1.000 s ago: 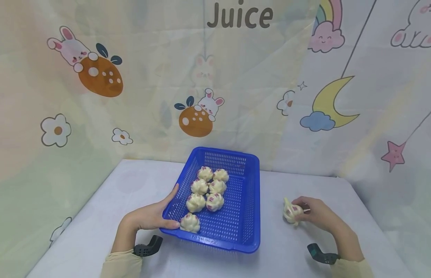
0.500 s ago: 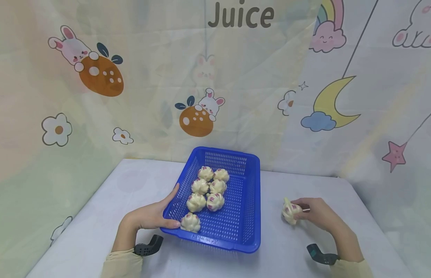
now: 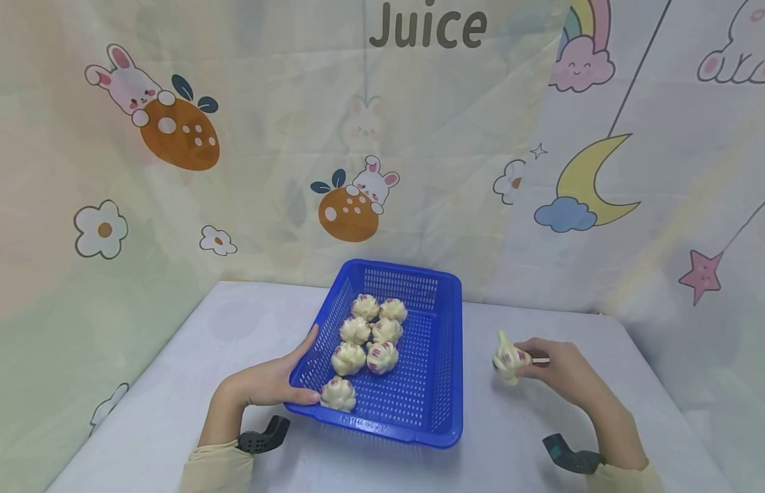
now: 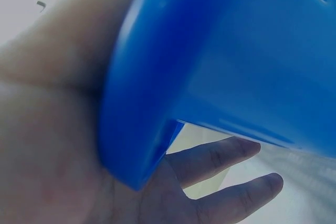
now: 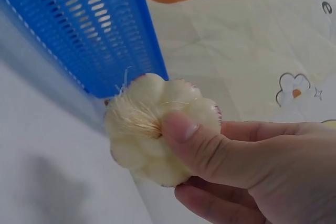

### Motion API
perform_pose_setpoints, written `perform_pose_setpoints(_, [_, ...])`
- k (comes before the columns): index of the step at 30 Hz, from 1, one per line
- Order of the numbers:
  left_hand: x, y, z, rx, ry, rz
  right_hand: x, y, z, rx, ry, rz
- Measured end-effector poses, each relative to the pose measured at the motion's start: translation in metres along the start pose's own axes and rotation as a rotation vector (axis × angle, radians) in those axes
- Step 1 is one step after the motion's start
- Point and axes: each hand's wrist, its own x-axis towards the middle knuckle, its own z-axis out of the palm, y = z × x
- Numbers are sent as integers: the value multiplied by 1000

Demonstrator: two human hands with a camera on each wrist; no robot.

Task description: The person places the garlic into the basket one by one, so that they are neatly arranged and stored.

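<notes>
A blue plastic basket [image 3: 446, 356] with slotted walls stands on the table. Several cream garlic bulbs [image 3: 355, 330] with purple marks lie in its left half. My left hand [image 3: 265, 383] holds the basket's front left corner, thumb on the front rim and a finger along the left side. In the left wrist view, two fingers [image 4: 236, 198] stretch out beneath the basket's rim [image 4: 152, 77]. To the right of the basket, my right hand [image 3: 561, 370] pinches one garlic bulb [image 3: 510, 359] between thumb and fingers. Its root tuft [image 5: 139, 116] faces the right wrist camera.
A white-covered table [image 3: 253, 322] carries everything. Behind it hangs a printed curtain [image 3: 265, 137] with rabbits, flowers and a moon. The basket's right wall stands between the held bulb and the basket's inside.
My right hand has raised the garlic bulb and shifted it slightly left and away from me. The bulb has turned a little. My left hand and the basket have stayed put.
</notes>
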Motion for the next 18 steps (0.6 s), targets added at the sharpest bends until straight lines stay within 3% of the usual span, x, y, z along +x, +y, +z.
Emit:
perform_pose_setpoints(6, [0,-1,0,1,2,-8,0,-15,-3,34,104,-47])
perform_pose_setpoints(18, [-1,2,0,-7,2,-10,-3,-43,3,17,230,-117])
